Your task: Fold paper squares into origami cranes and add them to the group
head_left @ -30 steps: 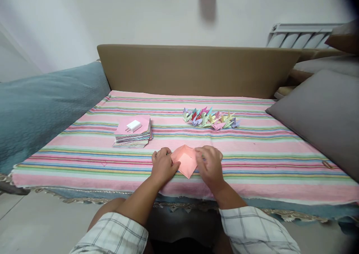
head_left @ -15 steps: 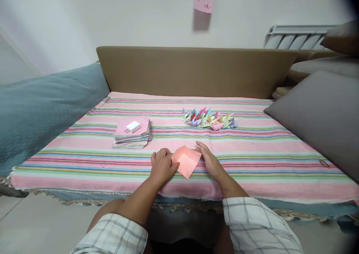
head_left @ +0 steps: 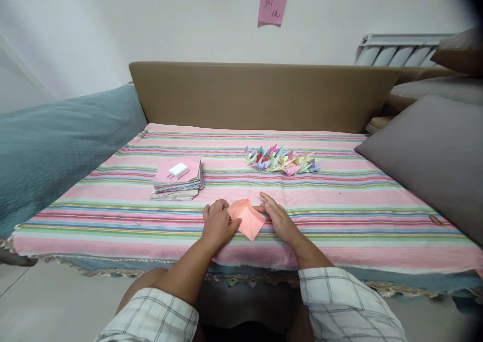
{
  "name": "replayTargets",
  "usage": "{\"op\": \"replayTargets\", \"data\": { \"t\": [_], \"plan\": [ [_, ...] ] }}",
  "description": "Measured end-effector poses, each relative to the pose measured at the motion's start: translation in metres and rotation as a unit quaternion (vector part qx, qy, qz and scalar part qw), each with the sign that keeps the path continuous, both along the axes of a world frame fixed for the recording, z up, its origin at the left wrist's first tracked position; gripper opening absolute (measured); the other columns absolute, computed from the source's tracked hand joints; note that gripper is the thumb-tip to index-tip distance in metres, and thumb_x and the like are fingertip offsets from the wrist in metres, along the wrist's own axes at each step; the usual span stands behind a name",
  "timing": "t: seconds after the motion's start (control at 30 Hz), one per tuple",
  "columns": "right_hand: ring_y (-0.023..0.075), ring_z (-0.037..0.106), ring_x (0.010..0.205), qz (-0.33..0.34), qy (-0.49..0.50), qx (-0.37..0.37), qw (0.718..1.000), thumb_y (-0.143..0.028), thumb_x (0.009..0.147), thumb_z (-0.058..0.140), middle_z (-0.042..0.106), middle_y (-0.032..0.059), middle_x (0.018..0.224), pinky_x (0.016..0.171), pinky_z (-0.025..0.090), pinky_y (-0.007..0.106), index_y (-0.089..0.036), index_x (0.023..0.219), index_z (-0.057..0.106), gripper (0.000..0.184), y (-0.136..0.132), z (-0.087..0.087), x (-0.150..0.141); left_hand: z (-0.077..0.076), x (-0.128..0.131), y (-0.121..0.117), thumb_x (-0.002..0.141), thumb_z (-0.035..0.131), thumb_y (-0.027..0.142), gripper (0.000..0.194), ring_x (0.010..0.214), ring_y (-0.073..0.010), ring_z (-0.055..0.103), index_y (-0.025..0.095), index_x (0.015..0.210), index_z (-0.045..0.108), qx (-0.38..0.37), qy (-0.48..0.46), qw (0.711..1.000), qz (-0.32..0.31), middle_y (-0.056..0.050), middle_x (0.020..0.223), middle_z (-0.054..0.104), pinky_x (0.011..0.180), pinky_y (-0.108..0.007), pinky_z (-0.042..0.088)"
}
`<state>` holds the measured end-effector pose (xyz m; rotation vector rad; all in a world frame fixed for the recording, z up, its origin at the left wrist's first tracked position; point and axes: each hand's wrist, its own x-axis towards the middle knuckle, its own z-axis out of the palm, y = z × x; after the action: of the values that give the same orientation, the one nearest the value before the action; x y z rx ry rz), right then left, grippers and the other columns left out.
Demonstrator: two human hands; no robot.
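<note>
Person seated facing a sofa, two bare hands at work near the front edge of the seat. Between them, on a pink multi-striped cloth (head_left: 113, 201), a salmon-pink sheet of folding paper (head_left: 252, 224), partly folded, its paler diamond-shaped face upward and one point toward the person. Left hand (head_left: 219, 225) has hold of the paper's left side: thumb laid over the near left edge, fingers curled at the far left edge; exact fingertip contact hidden. Right hand (head_left: 279, 220) loosely spread, gripping nothing firmly; index finger extended and raised, a lower finger reaching the paper's right corner, whether pressing or only brushing it cannot be told. Both forearms in rolled white checked sleeves (head_left: 347, 302). Beyond the left hand, to its left, a stack of square paper (head_left: 194, 168), pink sheet uppermost, edges of several colours; a white plug adapter (head_left: 178, 170) lies on top, prongs pointing left. Beyond the right hand, a cluster of folded paper cranes (head_left: 281, 161) in lilac, green, yellow, pink, red and blue, set close together. Brown backrest (head_left: 260, 95) behind; grey cushion (head_left: 433, 151) at right. Pink handwritten note (head_left: 273, 2) on the wall above.
</note>
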<state>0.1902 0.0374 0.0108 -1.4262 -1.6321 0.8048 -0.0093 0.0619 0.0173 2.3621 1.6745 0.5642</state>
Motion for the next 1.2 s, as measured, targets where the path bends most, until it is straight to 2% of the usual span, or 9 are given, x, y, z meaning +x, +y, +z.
{"op": "replayTargets", "data": {
  "t": [0.07,0.17,0.27,0.37,0.57,0.73,0.83,1.07,1.2],
  "plan": [
    [0.0223,0.042,0.126,0.017,0.001,-0.025,1.0,-0.043,0.094,0.021,0.067,0.0026,0.112,0.108,0.009,0.058,-0.026,0.139,0.032,0.05,-0.0017,0.0025,-0.0008,0.0008,0.0002,-0.0007,0.074,0.059,0.035,0.021,0.103,-0.0245,0.048,0.017,0.063,0.061,0.001,-0.001,1.0,-0.004,-0.005,0.103,0.052,0.105,-0.054,0.018],
    [0.0221,0.038,0.129,0.03,-0.009,-0.042,0.999,-0.044,0.093,0.02,0.065,0.0028,0.115,0.108,0.005,0.058,-0.026,0.14,0.031,0.052,-0.0036,0.0046,-0.0016,0.0018,-0.0001,-0.002,0.075,0.058,0.033,0.017,0.104,-0.0243,0.048,0.023,0.085,0.067,0.005,-0.008,1.0,-0.014,-0.005,0.101,0.052,0.105,-0.054,0.017],
    [0.0218,0.037,0.128,0.033,-0.021,-0.046,0.998,-0.045,0.092,0.02,0.066,0.003,0.114,0.109,0.004,0.058,-0.026,0.141,0.03,0.053,-0.0042,0.0052,-0.0022,0.0022,-0.0008,-0.0035,0.075,0.058,0.031,0.035,0.106,-0.0239,0.048,0.031,0.11,0.061,0.011,-0.018,0.999,-0.028,-0.004,0.103,0.051,0.104,-0.055,0.015],
    [0.0216,0.037,0.129,0.031,-0.031,-0.051,0.998,-0.045,0.092,0.02,0.065,0.0027,0.115,0.109,0.003,0.057,-0.026,0.141,0.03,0.053,-0.0038,0.005,-0.0025,0.0029,-0.0014,-0.005,0.073,0.06,0.031,0.046,0.107,-0.0236,0.047,0.034,0.119,0.055,0.015,-0.021,0.998,-0.053,-0.004,0.106,0.05,0.104,-0.056,0.013],
    [0.021,0.04,0.127,0.031,-0.032,-0.041,0.998,-0.041,0.092,0.021,0.062,0.0027,0.12,0.11,0.007,0.054,-0.027,0.138,0.035,0.049,-0.002,0.0034,-0.0015,0.0045,-0.0018,-0.0065,0.071,0.065,0.047,0.053,0.108,-0.0246,0.046,0.036,0.121,0.055,0.012,0.001,0.994,-0.111,-0.004,0.109,0.049,0.103,-0.057,0.012],
    [0.0207,0.051,0.116,0.031,-0.001,0.006,0.999,-0.038,0.091,0.029,0.063,0.0046,0.117,0.105,0.03,0.043,-0.024,0.126,0.05,0.044,0.0011,0.0,-0.0002,0.002,-0.0027,-0.0062,0.058,0.071,0.061,0.07,0.113,-0.0286,0.042,0.038,0.122,0.054,0.005,0.029,0.991,-0.13,-0.005,0.113,0.047,0.104,-0.06,0.006],
    [0.0208,0.054,0.11,0.016,-0.026,0.037,0.999,-0.033,0.087,0.038,0.063,0.0055,0.114,0.099,0.037,0.04,-0.022,0.114,0.06,0.036,0.0029,-0.0022,-0.0001,0.0005,-0.0034,-0.006,0.055,0.07,0.065,0.075,0.115,-0.0295,0.04,0.038,0.123,0.054,0.008,0.038,0.989,-0.14,-0.006,0.114,0.046,0.104,-0.061,0.003],
    [0.0244,0.047,0.115,0.018,-0.165,0.067,0.984,-0.026,0.079,0.054,0.057,0.006,0.121,0.1,0.035,0.045,-0.026,0.102,0.068,0.027,0.0009,-0.0039,0.0026,0.0009,-0.0045,-0.0063,0.052,0.065,0.073,0.081,0.115,-0.0309,0.04,0.037,0.124,0.053,0.008,0.047,0.987,-0.153,-0.008,0.114,0.047,0.103,-0.063,0.004],
    [0.0253,0.044,0.118,0.023,-0.219,0.046,0.974,-0.026,0.078,0.056,0.054,0.0057,0.126,0.1,0.034,0.046,-0.027,0.105,0.068,0.03,-0.0002,-0.0029,0.006,0.0015,-0.0038,-0.0068,0.069,0.059,0.065,0.06,0.114,-0.0284,0.042,0.038,0.122,0.055,0.008,0.041,0.988,-0.147,-0.007,0.113,0.047,0.103,-0.063,0.005]
  ]
}}
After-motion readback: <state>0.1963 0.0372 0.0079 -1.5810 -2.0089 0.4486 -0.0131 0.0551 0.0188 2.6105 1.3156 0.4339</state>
